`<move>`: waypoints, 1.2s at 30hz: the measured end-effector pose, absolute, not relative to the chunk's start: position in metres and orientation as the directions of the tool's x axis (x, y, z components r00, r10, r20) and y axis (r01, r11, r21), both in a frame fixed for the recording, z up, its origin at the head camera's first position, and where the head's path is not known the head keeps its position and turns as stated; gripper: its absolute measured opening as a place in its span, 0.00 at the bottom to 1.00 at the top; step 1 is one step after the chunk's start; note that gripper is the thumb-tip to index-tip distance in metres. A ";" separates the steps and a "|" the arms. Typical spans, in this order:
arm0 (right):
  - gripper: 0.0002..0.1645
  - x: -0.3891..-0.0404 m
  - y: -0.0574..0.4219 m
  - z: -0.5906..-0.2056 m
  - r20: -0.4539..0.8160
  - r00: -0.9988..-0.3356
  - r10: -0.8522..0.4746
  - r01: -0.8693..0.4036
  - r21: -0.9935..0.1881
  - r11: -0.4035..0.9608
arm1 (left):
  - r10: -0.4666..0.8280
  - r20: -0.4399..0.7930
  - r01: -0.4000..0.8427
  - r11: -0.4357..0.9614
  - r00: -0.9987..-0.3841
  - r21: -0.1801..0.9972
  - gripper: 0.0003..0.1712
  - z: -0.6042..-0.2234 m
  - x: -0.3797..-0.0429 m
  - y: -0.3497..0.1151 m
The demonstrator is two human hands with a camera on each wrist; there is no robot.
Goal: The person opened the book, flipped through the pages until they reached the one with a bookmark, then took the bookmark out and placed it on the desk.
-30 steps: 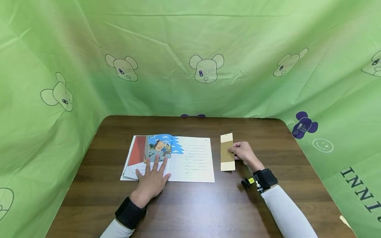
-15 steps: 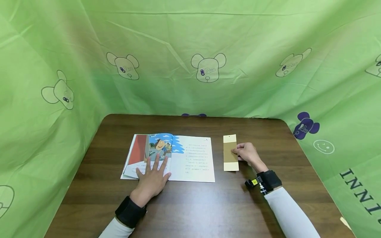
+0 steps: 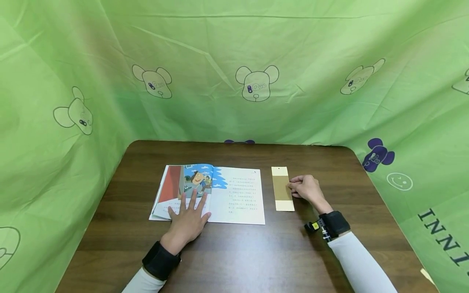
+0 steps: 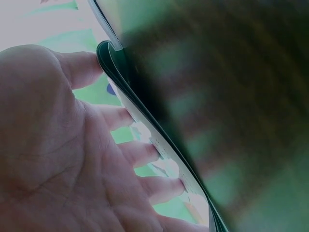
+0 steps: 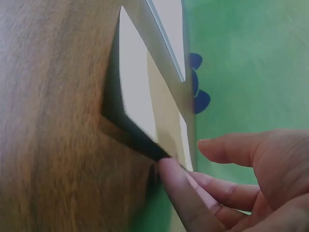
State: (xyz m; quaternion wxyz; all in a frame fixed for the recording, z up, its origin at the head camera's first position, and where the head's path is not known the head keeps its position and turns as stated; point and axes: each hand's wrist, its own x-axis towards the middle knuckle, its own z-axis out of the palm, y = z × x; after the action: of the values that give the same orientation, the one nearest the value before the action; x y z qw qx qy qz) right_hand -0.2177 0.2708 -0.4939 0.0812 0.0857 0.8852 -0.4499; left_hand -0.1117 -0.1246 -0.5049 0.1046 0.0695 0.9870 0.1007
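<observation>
In the head view an open picture book lies on the table. My left hand rests on its left page with fingers spread, the fingertips near the drawn figure. The left wrist view shows that hand's palm and the book's pages in profile. Right of the book is a bookmark, brown in the middle with cream ends and a small hole at the top. My right hand touches its right edge. In the right wrist view a fingertip meets the bookmark's tilted edge, while another digit stands apart from its face.
The wooden table carries both things. A green fabric sheet with printed bear heads hangs round its back and sides. Each wrist wears a black band, and a small camera sticks out from the right one.
The bookmark has shifted right, then turned slightly so its top leans left. The fingertip that lay over its face is now at its right edge. My left hand has stayed on the book.
</observation>
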 end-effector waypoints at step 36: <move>0.40 -0.198 0.256 -0.473 0.255 -0.920 -0.297 -0.363 -0.273 0.891 | 0.221 0.240 0.271 0.942 -0.945 0.196 0.43 -0.474 -0.135 -0.146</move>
State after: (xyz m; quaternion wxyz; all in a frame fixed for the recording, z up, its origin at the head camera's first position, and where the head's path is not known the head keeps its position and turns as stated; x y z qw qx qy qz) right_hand -0.1980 0.2557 -0.4730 -0.1037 -0.1708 0.9668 -0.1595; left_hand -0.1349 -0.1461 -0.4735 -0.1080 0.1256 0.9796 0.1140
